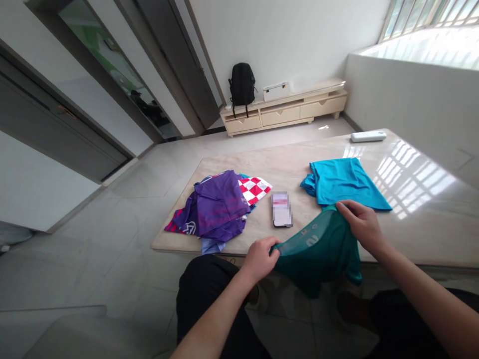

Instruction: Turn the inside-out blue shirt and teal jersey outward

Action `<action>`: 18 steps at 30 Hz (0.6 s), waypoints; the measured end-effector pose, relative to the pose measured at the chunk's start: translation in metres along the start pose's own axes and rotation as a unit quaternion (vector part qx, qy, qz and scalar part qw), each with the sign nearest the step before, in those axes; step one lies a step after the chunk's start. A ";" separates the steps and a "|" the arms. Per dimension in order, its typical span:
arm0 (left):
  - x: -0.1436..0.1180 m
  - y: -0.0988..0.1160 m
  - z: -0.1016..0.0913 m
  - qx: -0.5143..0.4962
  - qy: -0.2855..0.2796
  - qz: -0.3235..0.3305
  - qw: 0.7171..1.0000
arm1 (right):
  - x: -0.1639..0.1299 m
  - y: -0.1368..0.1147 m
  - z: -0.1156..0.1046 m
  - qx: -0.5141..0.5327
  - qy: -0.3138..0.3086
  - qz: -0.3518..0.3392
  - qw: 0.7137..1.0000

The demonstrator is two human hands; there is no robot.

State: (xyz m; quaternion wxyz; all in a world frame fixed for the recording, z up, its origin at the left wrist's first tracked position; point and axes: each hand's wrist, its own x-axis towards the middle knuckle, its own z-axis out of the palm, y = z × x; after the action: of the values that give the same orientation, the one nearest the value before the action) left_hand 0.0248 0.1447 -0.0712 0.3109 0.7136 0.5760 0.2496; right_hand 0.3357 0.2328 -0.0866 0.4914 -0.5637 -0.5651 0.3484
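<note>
Nearest the camera, both bare hands gripped a dark green jersey (pixel 318 252) that hung over the near edge of the marble table (pixel 430 219). At the left, the left hand (pixel 260 258) was closed in a fist around one corner of the cloth, just off the table's edge. At the right, the right hand (pixel 361 224) pinched the other corner between thumb and curled fingers, resting on the tabletop. Just beyond, a phone (pixel 281 209) lay flat between two lots of clothing: a heap with a purple jersey (pixel 219 204) and a red-and-white checked shirt (pixel 256 188) to the left, and a folded turquoise shirt (pixel 342 182) to the right. Farther off, a white remote (pixel 368 136) lay near the table's far edge. Against the far wall stood a low cabinet (pixel 284 112) with a black backpack (pixel 242 85) on it.
</note>
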 end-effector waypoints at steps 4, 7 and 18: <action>0.000 -0.007 -0.001 -0.040 0.017 -0.023 0.999 | 0.005 -0.004 -0.010 0.026 -0.078 0.031 0.996; 0.001 -0.013 -0.002 -0.091 0.005 -0.037 0.995 | 0.008 -0.005 -0.020 0.015 -0.103 0.027 0.994; 0.000 -0.008 -0.006 -0.080 -0.017 0.035 0.996 | 0.013 -0.002 -0.023 -0.086 -0.079 -0.084 0.990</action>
State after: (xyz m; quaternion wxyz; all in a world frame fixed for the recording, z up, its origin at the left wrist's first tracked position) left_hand 0.0152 0.1473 -0.0728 0.3679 0.7101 0.5238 0.2934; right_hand 0.3583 0.2415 -0.0762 0.4227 -0.5249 -0.6753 0.2997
